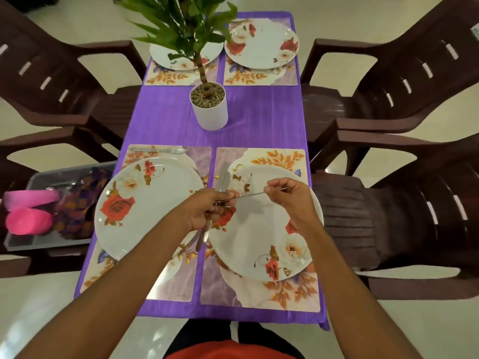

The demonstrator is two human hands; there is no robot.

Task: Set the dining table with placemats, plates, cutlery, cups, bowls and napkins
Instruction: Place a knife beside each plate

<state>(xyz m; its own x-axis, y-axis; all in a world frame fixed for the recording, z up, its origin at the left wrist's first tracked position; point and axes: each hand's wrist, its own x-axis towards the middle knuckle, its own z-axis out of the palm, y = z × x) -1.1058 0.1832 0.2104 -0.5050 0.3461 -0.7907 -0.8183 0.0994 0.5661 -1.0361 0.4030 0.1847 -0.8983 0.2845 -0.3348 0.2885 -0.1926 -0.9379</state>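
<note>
Landmark: white plant pot (209, 110), upright at mid-desk (166, 117), on a purple cloth.

- Beyond the pot, left: far-left plate (166, 54), floral, on far-left placemat (168, 77); partly hidden by leaves.
- Beyond the pot, right: far-right plate (261, 45), floral, on far-right placemat (259, 77).
- Nearer than the pot, left: near-left plate (150, 206) on near-left placemat (176, 281). Table knife (158, 150) flat along that mat's pot-side edge, apart from the plate.
- Nearer than the pot, right: near-right plate (259, 242) on near-right placemat (225, 291), just beside its left neighbour.
- Left hand (204, 211): nearer than the pot, above the gap between the two near plates. Fingers (223, 200) clenched round a bundle of cutlery (223, 181), blades pointing towards the pot.
- Right hand (290, 200): nearer than the pot and to its right, above the near-right plate. Fingers (274, 186) pinching a thin piece of cutlery (252, 195), its other end at the bundle; kind of piece not discernible.
- Far left of the pot, off the desk: grey tray (39, 244) on a chair seat, holding pink cups (28, 221) and patterned cloth (77, 211).
- Either side of the pot: brown plastic chairs (388, 99).
</note>
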